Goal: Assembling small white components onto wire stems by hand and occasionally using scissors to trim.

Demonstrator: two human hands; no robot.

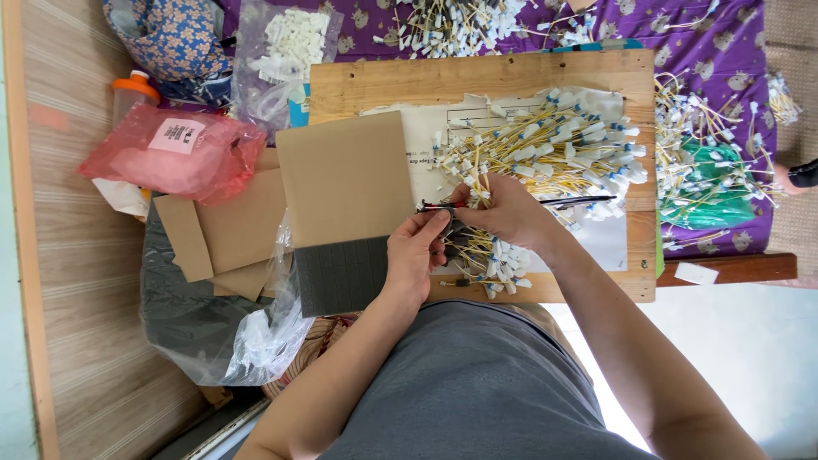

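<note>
My right hand (504,209) grips a bundle of yellow wires with white connectors (490,255) over a wooden board (383,81). A thin black strand with a red end (579,201) crosses the bundle under that hand. My left hand (415,254) pinches the bundle's near end with its fingertips, right beside the right hand. More yellow wires with white connectors (554,145) lie heaped on white paper just beyond both hands. A dark grey foam pad cut into small squares (341,274) sits under a brown cardboard sheet (345,177), left of my left hand.
A pink plastic bag (170,152) and cardboard pieces (221,230) lie at the left on clear plastic wrap (256,341). A bag of white connectors (290,43) sits behind. More wire piles (707,153) cover the purple cloth (707,43) at the right.
</note>
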